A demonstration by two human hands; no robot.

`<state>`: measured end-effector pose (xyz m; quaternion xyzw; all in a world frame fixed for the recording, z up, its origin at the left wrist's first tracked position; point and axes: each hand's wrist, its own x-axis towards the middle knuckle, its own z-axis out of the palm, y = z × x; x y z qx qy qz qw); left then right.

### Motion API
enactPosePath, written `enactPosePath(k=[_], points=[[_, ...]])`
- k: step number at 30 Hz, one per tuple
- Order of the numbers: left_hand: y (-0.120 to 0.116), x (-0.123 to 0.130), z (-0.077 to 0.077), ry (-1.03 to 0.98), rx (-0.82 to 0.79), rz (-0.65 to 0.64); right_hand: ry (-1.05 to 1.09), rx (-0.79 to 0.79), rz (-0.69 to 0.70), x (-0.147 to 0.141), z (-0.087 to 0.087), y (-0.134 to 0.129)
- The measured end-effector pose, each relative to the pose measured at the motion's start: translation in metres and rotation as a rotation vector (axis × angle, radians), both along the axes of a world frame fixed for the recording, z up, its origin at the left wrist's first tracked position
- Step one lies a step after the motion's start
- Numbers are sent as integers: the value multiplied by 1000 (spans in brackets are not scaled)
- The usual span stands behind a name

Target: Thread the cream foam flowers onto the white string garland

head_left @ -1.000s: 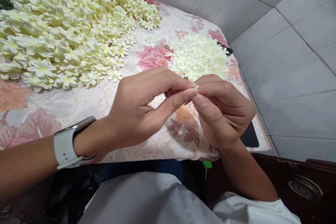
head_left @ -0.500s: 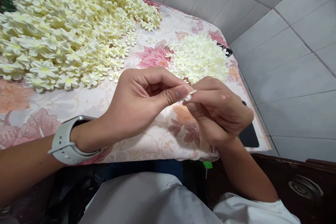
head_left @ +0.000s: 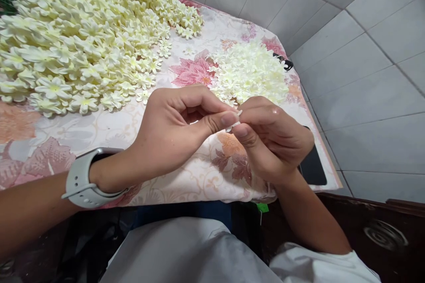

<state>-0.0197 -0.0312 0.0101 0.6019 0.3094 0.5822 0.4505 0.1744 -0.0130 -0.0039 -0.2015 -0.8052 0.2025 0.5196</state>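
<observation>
My left hand point(head_left: 186, 126), with a pale watch strap on its wrist, pinches a small white flower point(head_left: 233, 126) between thumb and forefinger. Meeting it from the right, my right hand point(head_left: 272, 135) has its thumb and forefinger closed on the same flower, which is mostly hidden by the fingertips. Just behind the hands lies a low heap of small white petals or flowers point(head_left: 254, 70). A much bigger pile of cream-yellow flowers point(head_left: 86, 40) covers the back left of the table.
A floral cloth point(head_left: 195, 181) covers the table. At the right edge lies a dark flat object point(head_left: 314, 166), partly behind my right hand. A small black item point(head_left: 284, 62) sits beyond the white heap. A tiled wall point(head_left: 375, 93) borders the table's back and right.
My right hand has shifted slightly left, and its thumb now shows more beside the flower. Less of the flower is visible between the fingertips. My left hand has hardly moved.
</observation>
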Motion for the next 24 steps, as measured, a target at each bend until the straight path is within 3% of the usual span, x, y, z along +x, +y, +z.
enactPosePath(k=[5, 19, 24], points=[[1, -1, 0, -27, -7, -12, -65, 128, 28, 2, 0, 3], [-4, 4, 3, -15, 42, 70, -26, 76, 40, 2, -1, 5], [-8, 6, -1, -12, 143, 102, -2, 51, 25, 2, 0, 4]])
